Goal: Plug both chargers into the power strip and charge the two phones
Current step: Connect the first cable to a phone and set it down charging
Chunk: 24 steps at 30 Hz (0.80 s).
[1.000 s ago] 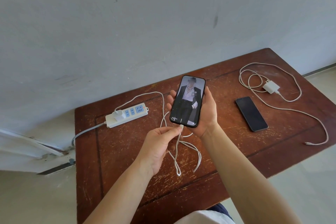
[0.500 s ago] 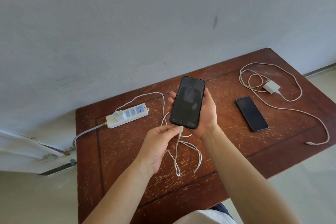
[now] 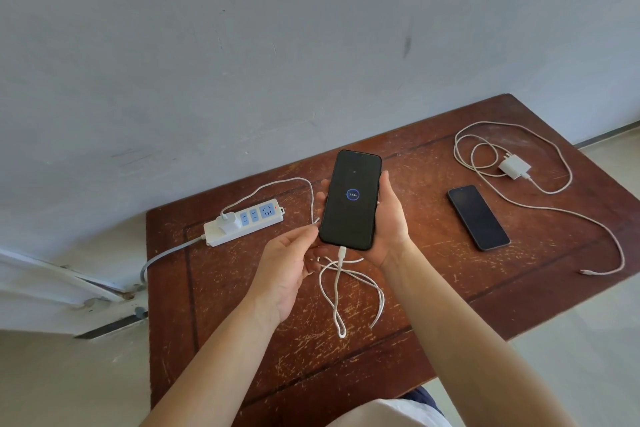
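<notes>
Both forearms are bared, no sleeves being seen on them. No rings or watch are worn on the left hand (image 3: 287, 265) or right hand (image 3: 389, 218). A white garment (image 3: 388, 414) is seen at 6 o'clock, with dark cloth (image 3: 424, 396) beside it.

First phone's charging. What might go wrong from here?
1. The held phone is tethered by a looped white cable; setting it down carelessly may snag the loop or tug the plug out.
2. The second charger and its long cable lie far from the power strip; dragging them could sweep the second phone.
</notes>
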Each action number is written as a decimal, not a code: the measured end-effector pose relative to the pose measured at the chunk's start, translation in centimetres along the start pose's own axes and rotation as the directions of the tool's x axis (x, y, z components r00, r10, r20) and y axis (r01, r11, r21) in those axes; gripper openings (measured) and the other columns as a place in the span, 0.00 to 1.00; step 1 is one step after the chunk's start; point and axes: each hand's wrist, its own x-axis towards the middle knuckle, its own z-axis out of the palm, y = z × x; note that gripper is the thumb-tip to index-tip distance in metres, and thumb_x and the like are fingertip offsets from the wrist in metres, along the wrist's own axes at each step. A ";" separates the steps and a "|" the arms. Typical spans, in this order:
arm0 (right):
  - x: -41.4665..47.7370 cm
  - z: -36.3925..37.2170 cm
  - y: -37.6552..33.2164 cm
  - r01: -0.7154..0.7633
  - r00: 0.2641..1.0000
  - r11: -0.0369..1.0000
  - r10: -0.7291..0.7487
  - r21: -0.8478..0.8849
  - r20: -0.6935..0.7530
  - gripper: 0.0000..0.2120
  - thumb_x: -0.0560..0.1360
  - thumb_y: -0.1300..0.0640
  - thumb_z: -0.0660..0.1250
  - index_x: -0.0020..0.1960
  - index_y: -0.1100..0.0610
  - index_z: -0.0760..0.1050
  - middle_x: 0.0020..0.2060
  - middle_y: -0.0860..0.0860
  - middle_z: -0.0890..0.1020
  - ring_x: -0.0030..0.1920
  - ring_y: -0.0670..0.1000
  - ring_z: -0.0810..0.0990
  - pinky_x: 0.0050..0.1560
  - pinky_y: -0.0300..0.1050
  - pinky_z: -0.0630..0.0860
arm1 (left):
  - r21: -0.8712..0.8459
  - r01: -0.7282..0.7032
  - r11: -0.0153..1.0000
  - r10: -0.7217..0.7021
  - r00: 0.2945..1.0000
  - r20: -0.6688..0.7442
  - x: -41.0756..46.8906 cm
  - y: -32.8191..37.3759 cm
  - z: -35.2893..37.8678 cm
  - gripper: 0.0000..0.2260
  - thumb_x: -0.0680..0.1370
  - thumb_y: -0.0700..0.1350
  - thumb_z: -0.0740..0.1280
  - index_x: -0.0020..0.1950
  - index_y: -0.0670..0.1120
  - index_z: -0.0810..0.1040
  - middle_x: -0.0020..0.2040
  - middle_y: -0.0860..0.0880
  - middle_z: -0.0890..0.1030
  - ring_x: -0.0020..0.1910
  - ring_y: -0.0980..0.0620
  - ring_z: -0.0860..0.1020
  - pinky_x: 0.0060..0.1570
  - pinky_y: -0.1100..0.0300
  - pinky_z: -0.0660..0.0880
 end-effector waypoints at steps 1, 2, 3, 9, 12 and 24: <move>0.0 -0.1 0.2 -0.014 1.000 0.999 0.013 -0.037 -0.020 0.38 0.76 0.28 0.52 0.70 0.56 0.76 0.57 0.58 0.81 0.52 0.57 0.82 0.65 0.60 0.74 | 0.012 -0.002 1.000 0.002 1.000 -0.001 0.1 -0.2 -0.2 0.10 0.82 0.45 0.65 0.51 0.49 0.87 0.47 0.49 0.88 0.42 0.57 0.85 0.43 0.62 0.78; 0.1 -0.2 0.4 -0.029 0.999 0.996 0.025 -0.079 -0.045 0.38 0.76 0.27 0.52 0.69 0.55 0.77 0.55 0.58 0.82 0.51 0.57 0.82 0.65 0.60 0.75 | 0.021 -0.006 1.000 0.006 1.000 0.003 0.2 -0.4 -0.5 0.10 0.82 0.45 0.65 0.53 0.49 0.86 0.48 0.49 0.88 0.42 0.58 0.85 0.44 0.62 0.78; 0.1 -0.3 0.7 -0.043 0.997 0.992 0.035 -0.121 -0.068 0.38 0.76 0.27 0.52 0.68 0.55 0.78 0.53 0.58 0.83 0.50 0.57 0.83 0.63 0.60 0.76 | 0.026 -0.011 1.000 0.010 1.000 0.010 0.2 -0.7 -0.7 0.10 0.82 0.45 0.65 0.54 0.49 0.86 0.49 0.49 0.88 0.41 0.58 0.85 0.44 0.62 0.77; 1.1 -1.0 2.9 -0.137 0.974 0.961 0.085 -0.242 -0.211 0.40 0.73 0.25 0.54 0.65 0.55 0.80 0.57 0.59 0.84 0.52 0.60 0.85 0.54 0.58 0.82 | 0.108 -0.044 0.993 0.043 0.999 0.018 0.6 -3.0 -2.9 0.10 0.83 0.45 0.64 0.56 0.50 0.85 0.49 0.48 0.88 0.43 0.55 0.82 0.48 0.59 0.78; 1.3 -1.1 4.4 -0.183 0.962 0.930 0.102 -0.320 -0.254 0.37 0.76 0.27 0.52 0.60 0.56 0.82 0.51 0.58 0.87 0.47 0.58 0.87 0.48 0.54 0.83 | 0.183 -0.049 0.982 0.055 0.998 -0.027 1.3 -4.8 -4.6 0.11 0.83 0.42 0.63 0.53 0.52 0.85 0.43 0.50 0.87 0.41 0.52 0.76 0.51 0.56 0.77; 2.0 -7.5 12.5 -0.291 0.931 0.442 -0.075 -0.849 -0.358 0.15 0.82 0.45 0.58 0.58 0.54 0.77 0.45 0.49 0.81 0.47 0.53 0.82 0.52 0.56 0.80 | 0.176 0.120 0.977 -0.049 0.931 -0.362 3.3 -15.0 -10.4 0.11 0.83 0.40 0.61 0.60 0.46 0.83 0.47 0.49 0.85 0.41 0.53 0.76 0.47 0.58 0.76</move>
